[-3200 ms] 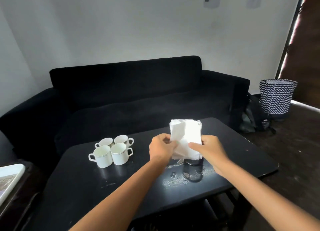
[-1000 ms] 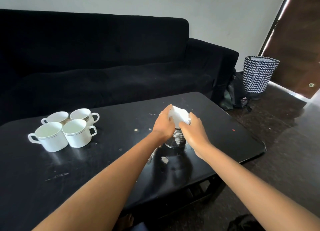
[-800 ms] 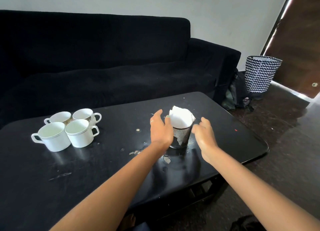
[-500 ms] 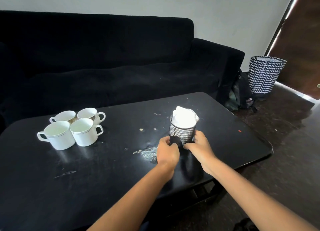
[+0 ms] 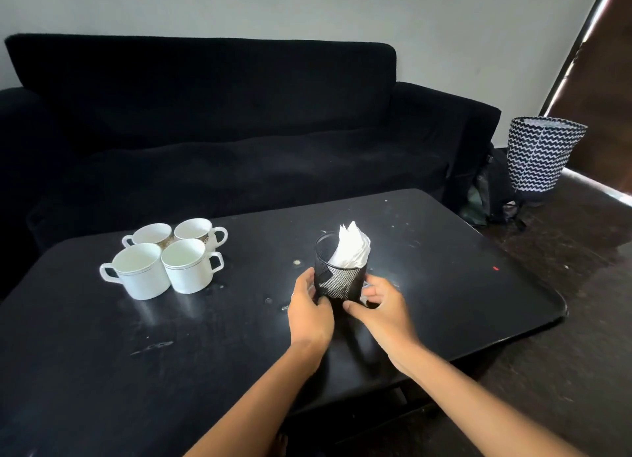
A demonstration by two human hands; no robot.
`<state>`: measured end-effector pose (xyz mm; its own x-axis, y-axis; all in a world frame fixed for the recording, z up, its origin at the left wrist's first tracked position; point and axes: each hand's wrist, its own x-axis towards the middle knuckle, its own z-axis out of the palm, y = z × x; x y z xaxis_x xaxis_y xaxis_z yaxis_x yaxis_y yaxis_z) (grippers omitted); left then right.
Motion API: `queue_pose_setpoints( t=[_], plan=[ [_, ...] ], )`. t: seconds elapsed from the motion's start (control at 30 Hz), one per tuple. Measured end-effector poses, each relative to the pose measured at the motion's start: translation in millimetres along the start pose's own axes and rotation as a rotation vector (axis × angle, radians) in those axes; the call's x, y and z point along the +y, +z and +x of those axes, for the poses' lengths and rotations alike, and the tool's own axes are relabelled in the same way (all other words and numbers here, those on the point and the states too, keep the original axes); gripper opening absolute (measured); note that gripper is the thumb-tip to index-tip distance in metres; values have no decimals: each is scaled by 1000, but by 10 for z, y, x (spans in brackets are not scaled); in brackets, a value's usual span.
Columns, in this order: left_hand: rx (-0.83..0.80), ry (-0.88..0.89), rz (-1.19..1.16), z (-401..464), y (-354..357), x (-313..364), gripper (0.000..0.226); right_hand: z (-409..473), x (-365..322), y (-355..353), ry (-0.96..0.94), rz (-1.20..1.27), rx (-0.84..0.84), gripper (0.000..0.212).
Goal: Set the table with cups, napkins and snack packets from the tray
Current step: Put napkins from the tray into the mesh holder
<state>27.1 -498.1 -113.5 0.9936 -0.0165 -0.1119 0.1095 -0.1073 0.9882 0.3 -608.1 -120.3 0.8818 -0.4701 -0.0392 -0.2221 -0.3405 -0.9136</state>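
Note:
A black mesh holder (image 5: 337,278) stands upright near the middle of the black table (image 5: 102,354), with white napkins (image 5: 352,251) stuffed in it and poking out of the top. My left hand (image 5: 309,311) cups the holder's left side and my right hand (image 5: 383,307) its lower right side, both gripping near the base. Several white cups (image 5: 164,258) stand bunched together on the left part of the table, handles outward. The tray and the snack packets are out of view.
A black sofa (image 5: 222,121) runs along the table's far side. On the floor to the right stand a zigzag-patterned bin (image 5: 540,155) and a dark bag (image 5: 485,196). Crumbs and smears dot the tabletop around the holder.
Both hands pressed the napkins down into the holder, let go, then dropped to grip the holder's base. The holder sits slightly nearer the table's middle, and my view has pulled back.

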Motion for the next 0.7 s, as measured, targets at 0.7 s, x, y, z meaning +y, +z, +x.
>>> queue_pose_setpoints(
  t=[0.7],
  plan=[
    [210, 197, 470, 401, -429, -243, 51, 290, -252, 916, -382, -311, 235, 65]
  ],
)
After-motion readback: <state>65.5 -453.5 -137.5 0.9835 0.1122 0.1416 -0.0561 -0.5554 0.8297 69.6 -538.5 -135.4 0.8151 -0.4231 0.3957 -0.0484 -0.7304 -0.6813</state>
